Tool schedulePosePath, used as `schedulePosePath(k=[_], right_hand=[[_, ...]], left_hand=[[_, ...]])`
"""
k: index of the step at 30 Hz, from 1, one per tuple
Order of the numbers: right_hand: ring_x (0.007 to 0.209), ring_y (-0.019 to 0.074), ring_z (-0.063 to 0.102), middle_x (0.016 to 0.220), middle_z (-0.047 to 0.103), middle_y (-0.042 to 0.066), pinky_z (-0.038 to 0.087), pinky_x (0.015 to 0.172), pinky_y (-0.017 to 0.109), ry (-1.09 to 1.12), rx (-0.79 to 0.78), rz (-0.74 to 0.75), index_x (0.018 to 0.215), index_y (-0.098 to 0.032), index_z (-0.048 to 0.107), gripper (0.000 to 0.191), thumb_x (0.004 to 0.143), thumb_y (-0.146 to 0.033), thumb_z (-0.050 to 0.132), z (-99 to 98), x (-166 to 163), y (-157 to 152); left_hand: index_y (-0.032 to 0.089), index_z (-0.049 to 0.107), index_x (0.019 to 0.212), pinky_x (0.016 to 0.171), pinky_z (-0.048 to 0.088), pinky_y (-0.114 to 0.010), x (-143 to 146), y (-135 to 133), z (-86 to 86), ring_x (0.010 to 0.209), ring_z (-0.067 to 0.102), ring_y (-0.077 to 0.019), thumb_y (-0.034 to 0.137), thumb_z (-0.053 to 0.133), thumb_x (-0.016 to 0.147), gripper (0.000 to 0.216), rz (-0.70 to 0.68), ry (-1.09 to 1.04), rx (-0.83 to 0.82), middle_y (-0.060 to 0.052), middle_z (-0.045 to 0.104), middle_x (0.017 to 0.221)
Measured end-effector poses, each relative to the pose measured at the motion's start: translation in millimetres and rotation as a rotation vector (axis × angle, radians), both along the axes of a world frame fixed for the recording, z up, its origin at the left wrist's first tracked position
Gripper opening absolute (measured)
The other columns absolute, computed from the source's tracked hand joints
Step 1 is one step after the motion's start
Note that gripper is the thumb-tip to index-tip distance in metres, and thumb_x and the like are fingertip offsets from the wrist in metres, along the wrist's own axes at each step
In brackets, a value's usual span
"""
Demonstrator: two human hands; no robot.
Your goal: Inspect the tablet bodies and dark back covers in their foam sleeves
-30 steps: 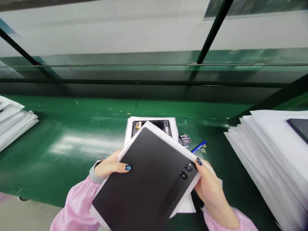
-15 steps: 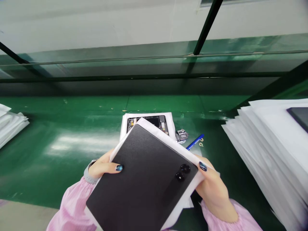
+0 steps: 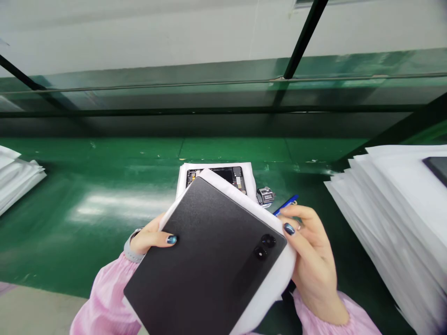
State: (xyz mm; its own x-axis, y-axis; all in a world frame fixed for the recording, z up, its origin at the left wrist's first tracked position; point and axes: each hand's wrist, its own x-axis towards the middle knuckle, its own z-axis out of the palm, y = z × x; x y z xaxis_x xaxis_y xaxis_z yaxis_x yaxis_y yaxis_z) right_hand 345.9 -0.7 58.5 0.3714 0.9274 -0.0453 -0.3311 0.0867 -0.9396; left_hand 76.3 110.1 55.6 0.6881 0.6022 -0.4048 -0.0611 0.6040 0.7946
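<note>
A dark grey tablet with two round camera lenses lies tilted over a white foam sheet, its back towards me. My left hand grips both at the left edge, thumb flat on the tablet and fingers hidden underneath. At the right corner, beside the lenses, my right hand is closed, its thumb at the tablet's edge and its index finger bent just above it. Partly covered behind them, an opened device with bare inner parts rests on white sheets.
A metal tally counter and a blue pen lie on the green table past the tablet. White sheets are stacked high at right, a dark tablet on top. Another white stack stands at left.
My right hand has shifted its grip: the fingers came up from beneath the corner and are now bent beside the edge. The tablet and my left hand have hardly moved.
</note>
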Motion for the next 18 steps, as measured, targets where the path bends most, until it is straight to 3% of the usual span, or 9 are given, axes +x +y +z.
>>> schedulePosePath(k=[6, 12, 18], right_hand=[[0.064, 0.0183, 0.052, 0.073, 0.059, 0.0, 0.038, 0.058, 0.03, -0.006, 0.133, 0.16, 0.075, -0.026, 0.067, 0.015, 0.089, -0.032, 0.066, -3.6, 1.6, 3.8], [0.067, 0.0191, 0.049, 0.075, 0.054, 0.0, 0.037, 0.062, 0.031, -0.031, 0.143, 0.31, 0.072, -0.024, 0.067, 0.021, 0.091, -0.031, 0.062, -4.1, 5.6, 7.6], [0.075, 0.0221, 0.051, 0.079, 0.054, 0.001, 0.04, 0.065, 0.031, -0.086, 0.101, 0.219, 0.081, -0.027, 0.069, 0.015, 0.084, -0.042, 0.069, 1.5, 3.5, 6.3]], left_hand=[[0.02, 0.057, 0.133, 0.078, 0.056, -0.039, -2.0, -4.0, 6.0, 0.102, 0.066, -0.0392, 0.024, 0.078, 0.063, 0.073, 0.026, 0.043, -0.042, -0.011, 0.073, 0.104], [0.02, 0.061, 0.128, 0.075, 0.057, -0.038, -1.7, -4.5, 7.6, 0.095, 0.069, -0.0378, 0.024, 0.079, 0.063, 0.068, 0.051, 0.038, -0.047, -0.01, 0.074, 0.102], [0.018, 0.057, 0.131, 0.077, 0.057, -0.039, -4.8, -2.0, 2.2, 0.097, 0.068, -0.0386, 0.025, 0.079, 0.063, 0.072, 0.067, 0.055, -0.032, -0.011, 0.074, 0.102]])
